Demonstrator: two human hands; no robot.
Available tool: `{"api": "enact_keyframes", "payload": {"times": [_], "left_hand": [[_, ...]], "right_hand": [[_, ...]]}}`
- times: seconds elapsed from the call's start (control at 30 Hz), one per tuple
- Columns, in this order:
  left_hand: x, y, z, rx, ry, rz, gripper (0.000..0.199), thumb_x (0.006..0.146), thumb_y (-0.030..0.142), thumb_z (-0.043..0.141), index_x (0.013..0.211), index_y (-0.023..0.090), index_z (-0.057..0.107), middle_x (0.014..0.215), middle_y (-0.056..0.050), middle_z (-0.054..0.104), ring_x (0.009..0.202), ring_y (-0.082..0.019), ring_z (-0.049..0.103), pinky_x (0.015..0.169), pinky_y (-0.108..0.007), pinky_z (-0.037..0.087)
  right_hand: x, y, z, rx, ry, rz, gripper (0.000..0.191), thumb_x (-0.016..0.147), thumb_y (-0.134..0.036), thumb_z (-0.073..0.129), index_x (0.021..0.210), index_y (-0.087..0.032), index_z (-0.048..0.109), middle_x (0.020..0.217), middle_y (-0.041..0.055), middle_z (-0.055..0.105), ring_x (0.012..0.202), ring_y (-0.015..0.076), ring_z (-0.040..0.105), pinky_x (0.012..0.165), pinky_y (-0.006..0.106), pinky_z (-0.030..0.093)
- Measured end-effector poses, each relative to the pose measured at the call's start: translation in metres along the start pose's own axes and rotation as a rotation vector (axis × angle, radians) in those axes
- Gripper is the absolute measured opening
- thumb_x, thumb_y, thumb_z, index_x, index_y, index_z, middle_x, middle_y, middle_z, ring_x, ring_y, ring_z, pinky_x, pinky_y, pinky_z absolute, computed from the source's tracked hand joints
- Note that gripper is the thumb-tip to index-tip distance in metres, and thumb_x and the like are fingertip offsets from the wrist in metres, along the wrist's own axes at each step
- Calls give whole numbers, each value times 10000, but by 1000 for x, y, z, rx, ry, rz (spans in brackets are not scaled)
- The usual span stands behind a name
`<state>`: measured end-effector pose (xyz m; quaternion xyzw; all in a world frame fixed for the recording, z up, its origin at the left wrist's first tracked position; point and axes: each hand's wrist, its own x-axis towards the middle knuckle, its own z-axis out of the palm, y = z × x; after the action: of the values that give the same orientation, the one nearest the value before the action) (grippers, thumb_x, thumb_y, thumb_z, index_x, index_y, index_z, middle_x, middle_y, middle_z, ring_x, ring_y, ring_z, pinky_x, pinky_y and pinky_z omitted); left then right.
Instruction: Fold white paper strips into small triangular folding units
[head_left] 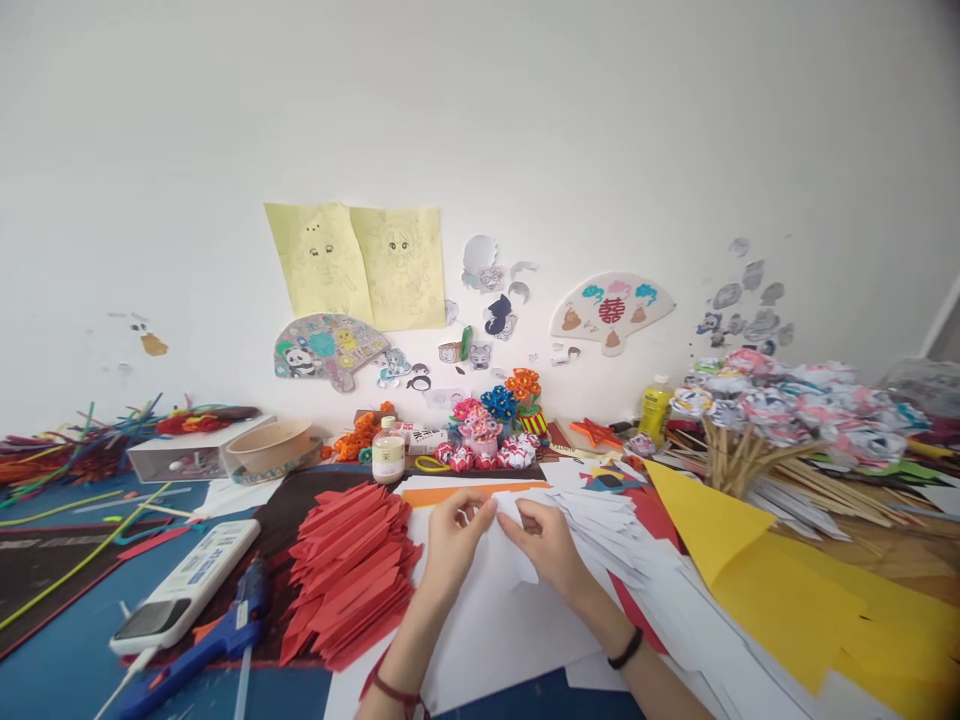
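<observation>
My left hand point(457, 540) and my right hand point(546, 540) are close together over a large white sheet point(495, 640). Thumbs and fingertips of both pinch a small piece of white paper point(516, 508) between them. Its lower part hangs under the fingers, and its outline blends into the white sheet. Left of my left hand lies a pile of folded red paper pieces point(352, 575). Many white paper strips point(607, 525) are spread just to the right of my right hand.
Yellow paper point(795, 600) lies at the right, below paper flowers point(787, 400) and wooden sticks point(825, 480). At the left are a blue glue gun point(217, 640), a white power strip point(191, 580) and a round bowl point(271, 450). A bottle point(388, 452) stands behind the red pile.
</observation>
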<state>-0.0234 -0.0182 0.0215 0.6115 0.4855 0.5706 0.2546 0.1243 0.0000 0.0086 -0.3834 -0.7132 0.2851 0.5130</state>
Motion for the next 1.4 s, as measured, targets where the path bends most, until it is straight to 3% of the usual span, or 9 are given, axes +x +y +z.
{"api": "enact_keyframes", "payload": {"times": [0.47, 0.67, 1.0, 1.1, 1.27, 1.4], "left_hand": [[-3, 1, 4, -75, 46, -25, 263, 789, 397, 620, 709, 147, 629, 654, -2, 598, 624, -123, 488, 598, -227, 369], [2, 2, -3, -100, -66, -63, 273, 811, 401, 589, 751, 141, 645, 704, -22, 624, 655, -134, 513, 588, -223, 373], [-3, 16, -9, 213, -31, 183, 179, 858, 292, 517, 754, 169, 594, 703, -4, 582, 659, -137, 475, 626, -241, 364], [0, 14, -12, 150, -74, 144, 223, 866, 333, 512, 766, 163, 615, 707, -14, 606, 651, -138, 486, 613, -238, 373], [7, 6, -18, -14, -240, 48, 257, 837, 386, 563, 834, 156, 676, 809, -46, 670, 680, -144, 537, 606, -227, 396], [7, 4, -17, -121, -246, -15, 272, 790, 402, 630, 832, 139, 688, 784, -54, 668, 654, -134, 532, 592, -222, 398]], "right_hand": [[-1, -8, -1, 12, -30, 38, 441, 815, -354, 535, 592, -216, 180, 580, -68, 170, 524, 88, 199, 472, 242, 160], [-1, -7, -2, 16, -44, 31, 427, 808, -342, 535, 594, -217, 186, 584, -66, 175, 524, 88, 210, 474, 239, 166], [-1, -2, -1, 91, -129, 44, 402, 801, -396, 551, 570, -205, 284, 591, -58, 222, 545, 92, 227, 480, 235, 184], [-1, -5, -2, 115, -96, 42, 406, 794, -366, 566, 564, -207, 272, 588, -61, 210, 538, 89, 222, 472, 233, 177], [-1, -9, -6, 191, -119, 68, 329, 828, -373, 528, 606, -191, 365, 602, -45, 321, 551, 97, 308, 478, 227, 231], [0, -9, -8, 115, -76, 38, 414, 811, -380, 552, 577, -209, 257, 583, -59, 225, 535, 89, 240, 467, 230, 189]]}}
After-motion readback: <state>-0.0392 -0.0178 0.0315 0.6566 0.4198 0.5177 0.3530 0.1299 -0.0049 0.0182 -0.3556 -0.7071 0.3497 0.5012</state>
